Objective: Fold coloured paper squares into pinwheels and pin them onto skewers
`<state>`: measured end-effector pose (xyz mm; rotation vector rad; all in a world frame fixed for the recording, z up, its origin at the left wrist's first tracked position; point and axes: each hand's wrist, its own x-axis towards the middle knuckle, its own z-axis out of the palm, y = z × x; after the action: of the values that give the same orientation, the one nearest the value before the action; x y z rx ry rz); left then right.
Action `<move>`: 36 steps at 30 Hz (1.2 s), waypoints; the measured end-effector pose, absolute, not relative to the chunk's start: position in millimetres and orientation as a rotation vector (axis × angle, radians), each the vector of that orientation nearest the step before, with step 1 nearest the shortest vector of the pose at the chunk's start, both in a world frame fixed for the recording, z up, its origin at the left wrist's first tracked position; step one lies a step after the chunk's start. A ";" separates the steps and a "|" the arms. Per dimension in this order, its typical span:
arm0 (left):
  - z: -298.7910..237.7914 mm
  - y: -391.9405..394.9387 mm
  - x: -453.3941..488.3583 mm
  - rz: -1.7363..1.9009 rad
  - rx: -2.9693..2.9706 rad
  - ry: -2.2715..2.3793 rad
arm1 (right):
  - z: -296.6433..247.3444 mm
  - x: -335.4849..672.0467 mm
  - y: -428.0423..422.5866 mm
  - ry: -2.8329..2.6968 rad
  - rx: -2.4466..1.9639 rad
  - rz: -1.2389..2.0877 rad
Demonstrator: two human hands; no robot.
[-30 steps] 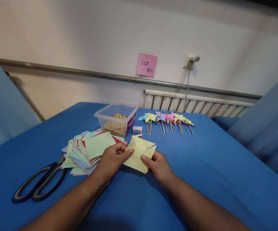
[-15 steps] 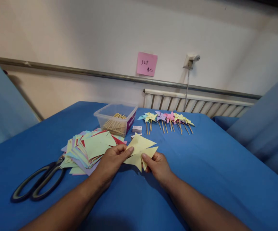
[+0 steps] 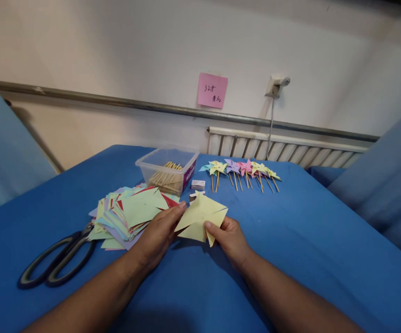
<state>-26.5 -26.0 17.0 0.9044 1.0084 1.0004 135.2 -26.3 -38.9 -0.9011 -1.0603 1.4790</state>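
A pale yellow paper square [image 3: 200, 215] with slits cut in from its corners is held up over the blue cloth. My right hand [image 3: 231, 238] pinches its lower right part, thumb on top near the middle and fingers beneath. At the paper's left edge is my left hand [image 3: 160, 231], its thumb raised off the sheet and its fingers stretched out; their tips are partly hidden. Left of that hand lies a loose pile of coloured paper squares [image 3: 143, 208], a green one on top. Big dark-handled scissors [image 3: 59, 259] rest beside the pile, blades partly hidden under paper.
A clear plastic box [image 3: 167, 171] of thin wooden sticks stands behind the pile. Beside it is a small box [image 3: 198, 185]. Several finished paper pinwheels [image 3: 245, 169] on sticks lie in a row at the back right. A radiator [image 3: 256, 143] and wall rail [image 3: 144, 105] are beyond.
My left thumb has lifted off the paper, where it was pinching the left side. The paper has turned slightly in my right hand, which keeps its grip.
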 end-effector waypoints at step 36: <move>13.6 -24.4 -27.6 1.051 0.782 1.025 | -28.7 141.8 -39.7 -1.552 -1.000 0.617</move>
<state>-27.6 -24.4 13.6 0.7822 1.0252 1.0514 141.8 -39.7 -28.7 -0.9999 -1.5519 0.6166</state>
